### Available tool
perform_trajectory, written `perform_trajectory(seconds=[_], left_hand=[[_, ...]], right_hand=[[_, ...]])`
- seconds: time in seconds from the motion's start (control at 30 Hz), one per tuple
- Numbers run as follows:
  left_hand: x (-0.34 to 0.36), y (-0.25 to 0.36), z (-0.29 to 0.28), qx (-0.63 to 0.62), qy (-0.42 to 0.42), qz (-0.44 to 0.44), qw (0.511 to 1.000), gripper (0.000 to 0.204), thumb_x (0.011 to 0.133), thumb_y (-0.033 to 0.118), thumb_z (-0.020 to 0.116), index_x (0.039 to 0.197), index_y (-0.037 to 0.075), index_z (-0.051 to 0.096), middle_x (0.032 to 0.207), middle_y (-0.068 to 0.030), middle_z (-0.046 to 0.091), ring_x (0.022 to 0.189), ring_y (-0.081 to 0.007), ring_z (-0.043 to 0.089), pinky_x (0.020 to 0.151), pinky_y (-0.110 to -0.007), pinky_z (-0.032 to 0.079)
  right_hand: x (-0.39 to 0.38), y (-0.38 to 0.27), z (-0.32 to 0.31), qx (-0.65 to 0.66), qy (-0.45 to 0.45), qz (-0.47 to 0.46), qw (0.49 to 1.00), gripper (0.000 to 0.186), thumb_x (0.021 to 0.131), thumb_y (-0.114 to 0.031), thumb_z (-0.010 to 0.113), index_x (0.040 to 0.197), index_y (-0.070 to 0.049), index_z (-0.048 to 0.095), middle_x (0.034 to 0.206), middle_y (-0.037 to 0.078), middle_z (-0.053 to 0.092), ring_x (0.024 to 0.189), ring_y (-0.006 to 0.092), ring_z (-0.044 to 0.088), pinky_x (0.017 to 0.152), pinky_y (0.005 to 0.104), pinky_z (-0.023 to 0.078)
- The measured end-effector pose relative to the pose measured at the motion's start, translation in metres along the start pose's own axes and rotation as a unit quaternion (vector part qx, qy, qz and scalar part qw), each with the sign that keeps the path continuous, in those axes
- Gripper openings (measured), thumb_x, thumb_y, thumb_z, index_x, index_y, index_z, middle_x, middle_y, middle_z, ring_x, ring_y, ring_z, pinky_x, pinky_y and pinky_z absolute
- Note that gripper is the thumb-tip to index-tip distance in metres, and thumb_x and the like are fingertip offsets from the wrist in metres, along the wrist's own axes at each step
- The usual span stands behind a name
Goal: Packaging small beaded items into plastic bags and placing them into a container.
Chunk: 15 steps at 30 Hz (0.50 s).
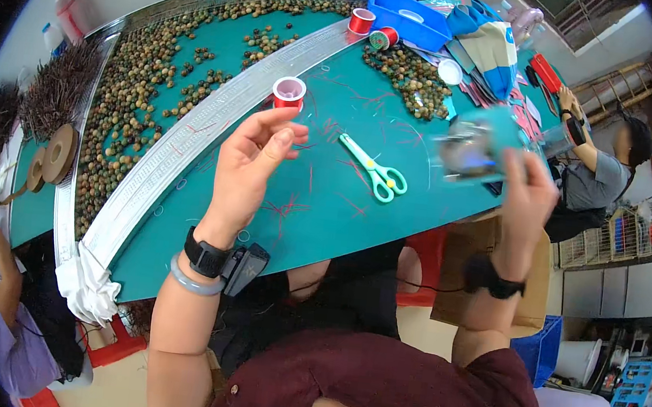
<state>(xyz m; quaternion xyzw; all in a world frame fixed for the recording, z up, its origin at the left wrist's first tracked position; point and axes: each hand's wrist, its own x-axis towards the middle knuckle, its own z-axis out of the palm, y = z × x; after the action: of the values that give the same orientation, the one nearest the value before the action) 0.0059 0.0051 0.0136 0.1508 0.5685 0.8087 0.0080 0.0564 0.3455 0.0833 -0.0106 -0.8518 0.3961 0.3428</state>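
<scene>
One flat packet (470, 151), teal along its top and right, with a clear, shiny pouch through which dark, greyish contents are seen; its outline is blurred, and the number of pieces inside cannot be told. It is held up over the right part of the green table (323, 227), gripped at its right side by the fingers of the right hand (530, 193). Left hand (247, 155), one: raised over the table, fingers parted and half curled, thumb near the index finger. Scissors (373, 169), one pair, mint green, laid between the two hands. Spools of red thread, three: one (288, 93) just beyond the left fingertips, two (362, 22) placed beside the blue tray (409, 17), of which one is counted. Cut red threads (286, 209), scattered, uncounted. Round white lid (449, 72), one, set beside the smaller bead pile (406, 81). Brown-green beads (123, 127), too many to be counted, spread beyond one long metal strip (191, 130). Brown rolls (59, 153), two, stood at the far left. Other people, three: one seen at left, two at right.
</scene>
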Motion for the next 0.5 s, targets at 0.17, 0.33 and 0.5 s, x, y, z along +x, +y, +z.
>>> perform_trajectory(seconds=[0.17, 0.33, 0.5], left_hand=[[-0.001, -0.002, -0.001, 0.012, 0.006, -0.008, 1.0, 0.034, 0.093, 0.02, 0.064, 0.12, 0.001, 0.058, 0.104, -0.0071, 0.066, 0.098, -0.0135, 0.061, 0.083, -0.026, 0.048], [-0.003, -0.002, 0.002, 0.0, 0.007, -0.016, 1.0, 0.03, 0.092, 0.016, 0.065, 0.117, 0.001, 0.059, 0.102, -0.0065, 0.066, 0.095, -0.0116, 0.061, 0.082, -0.024, 0.048], [-0.002, -0.001, 0.002, 0.014, 0.01, -0.027, 1.0, 0.027, 0.091, 0.015, 0.066, 0.114, 0.001, 0.06, 0.1, -0.0058, 0.067, 0.094, -0.0114, 0.061, 0.081, -0.024, 0.048]], right_hand=[[0.004, 0.06, -0.124, -0.362, 0.141, 0.089, 0.917, 0.027, 0.087, -0.026, 0.065, 0.086, 0.001, 0.067, 0.073, 0.013, 0.064, 0.063, 0.0214, 0.059, 0.063, 0.0344, 0.047], [-0.011, 0.105, -0.146, -0.578, 0.03, 0.103, 0.809, 0.048, 0.078, -0.038, 0.073, 0.105, 0.002, 0.066, 0.101, 0.025, 0.064, 0.093, 0.038, 0.063, 0.082, 0.042, 0.05], [0.038, 0.136, -0.088, -0.406, -0.057, -0.067, 0.91, 0.033, 0.081, -0.027, 0.071, 0.098, 0.001, 0.068, 0.095, 0.023, 0.063, 0.091, 0.0376, 0.06, 0.08, 0.0425, 0.048]])
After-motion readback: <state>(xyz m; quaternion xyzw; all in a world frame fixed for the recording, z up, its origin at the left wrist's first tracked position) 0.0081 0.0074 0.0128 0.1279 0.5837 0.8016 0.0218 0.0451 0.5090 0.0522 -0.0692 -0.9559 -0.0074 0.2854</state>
